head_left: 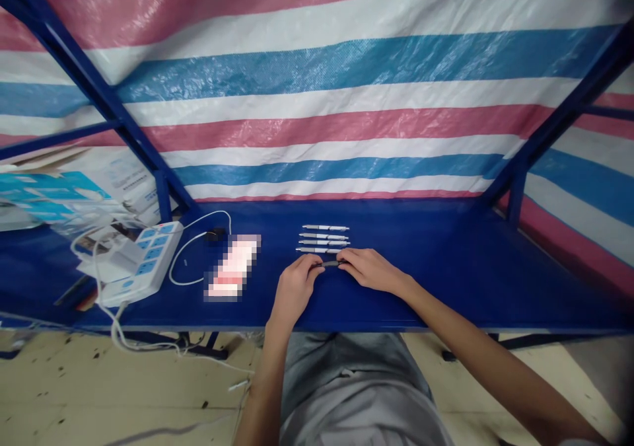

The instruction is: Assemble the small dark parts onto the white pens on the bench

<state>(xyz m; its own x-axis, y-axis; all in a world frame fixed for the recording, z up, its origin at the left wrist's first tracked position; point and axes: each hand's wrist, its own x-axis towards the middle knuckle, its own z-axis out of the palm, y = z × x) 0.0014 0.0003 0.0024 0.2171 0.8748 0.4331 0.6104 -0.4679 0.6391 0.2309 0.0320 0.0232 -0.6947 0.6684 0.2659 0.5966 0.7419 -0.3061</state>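
Note:
Between my two hands is a slim dark pen [330,263], level and close to the blue tabletop. My left hand [298,279] pinches its left end with thumb and fingertips. At the other end, the fingers of my right hand [364,267] close on it in the same way. Both ends of the pen are hidden under my fingers. Just beyond my hands lie several white and grey pens [324,236], side by side in a neat stack of rows, pointing left to right. The nearest one almost touches my fingers.
A white power strip [148,261] with cables stands on the left of the blue table [446,267]. A blurred-out rectangular object [232,267] lies beside a white cord [171,267]. Boxes and papers [64,188] are piled at far left. Striped sheeting [337,122] hangs behind blue metal posts.

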